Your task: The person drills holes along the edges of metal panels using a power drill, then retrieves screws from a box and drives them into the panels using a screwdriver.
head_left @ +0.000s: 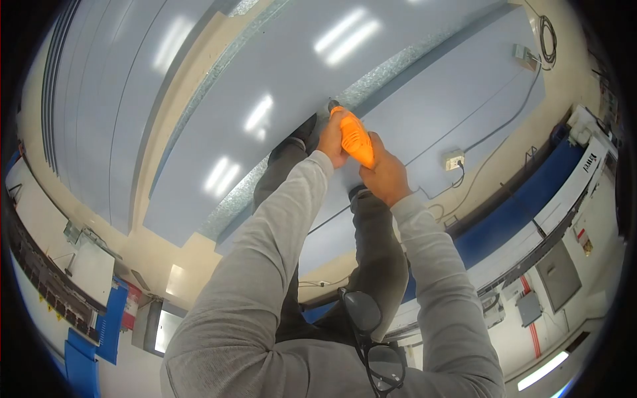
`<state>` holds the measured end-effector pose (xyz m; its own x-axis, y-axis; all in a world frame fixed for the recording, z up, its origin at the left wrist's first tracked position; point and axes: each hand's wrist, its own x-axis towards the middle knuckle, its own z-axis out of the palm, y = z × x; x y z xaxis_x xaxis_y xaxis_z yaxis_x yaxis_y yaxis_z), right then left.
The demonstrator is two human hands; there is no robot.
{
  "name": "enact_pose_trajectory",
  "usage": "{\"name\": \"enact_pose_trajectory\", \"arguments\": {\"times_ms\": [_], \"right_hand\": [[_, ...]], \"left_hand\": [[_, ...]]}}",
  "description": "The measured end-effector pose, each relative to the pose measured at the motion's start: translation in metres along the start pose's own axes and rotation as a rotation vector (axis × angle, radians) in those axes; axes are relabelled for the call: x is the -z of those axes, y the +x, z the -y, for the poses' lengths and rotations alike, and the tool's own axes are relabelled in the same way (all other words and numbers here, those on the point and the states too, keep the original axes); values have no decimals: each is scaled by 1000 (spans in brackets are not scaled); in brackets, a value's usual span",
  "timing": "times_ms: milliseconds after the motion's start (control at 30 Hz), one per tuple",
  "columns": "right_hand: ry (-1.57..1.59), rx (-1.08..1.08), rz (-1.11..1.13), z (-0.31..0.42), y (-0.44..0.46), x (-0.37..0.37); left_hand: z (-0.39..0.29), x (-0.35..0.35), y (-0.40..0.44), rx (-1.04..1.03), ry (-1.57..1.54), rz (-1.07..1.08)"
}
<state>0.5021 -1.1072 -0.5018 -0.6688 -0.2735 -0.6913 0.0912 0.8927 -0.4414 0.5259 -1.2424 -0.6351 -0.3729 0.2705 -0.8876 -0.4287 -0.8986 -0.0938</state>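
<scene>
Both of my hands are wrapped round an orange power drill (356, 140). My left hand (332, 140) grips its front part, close to the dark chuck (334, 105). Round the rear handle end, my right hand (386, 174) is closed. The drill's tip points at the edge of a large grey-blue sheet metal panel (292, 73); whether the bit touches it I cannot tell. Beside that edge runs a strip of shiny galvanized metal (378, 78).
Another grey-blue panel (458, 99) lies to the right, with an outlet box (454, 160) and a cable on it. A second box (524, 56) sits farther up. Eyeglasses (371, 331) hang at my chest. A blue machine (504, 229) stands at the right.
</scene>
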Motion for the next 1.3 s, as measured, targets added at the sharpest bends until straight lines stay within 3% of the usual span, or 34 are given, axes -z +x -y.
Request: {"name": "enact_pose_trajectory", "arguments": {"times_ms": [267,667,867,967,1300], "right_hand": [[-225,74,80,22,19,13],[-278,27,138,29,32,18],[-212,32,42,25,27,12],[-33,-71,122,19,33,15],[-117,-159,263,20,40,15]], "left_hand": [[-15,3,-3,76,-150,91],[-21,1,5,88,-157,84],[-22,4,10,89,-173,74],[-25,0,7,81,-146,43],[-19,8,15,38,-165,80]]}}
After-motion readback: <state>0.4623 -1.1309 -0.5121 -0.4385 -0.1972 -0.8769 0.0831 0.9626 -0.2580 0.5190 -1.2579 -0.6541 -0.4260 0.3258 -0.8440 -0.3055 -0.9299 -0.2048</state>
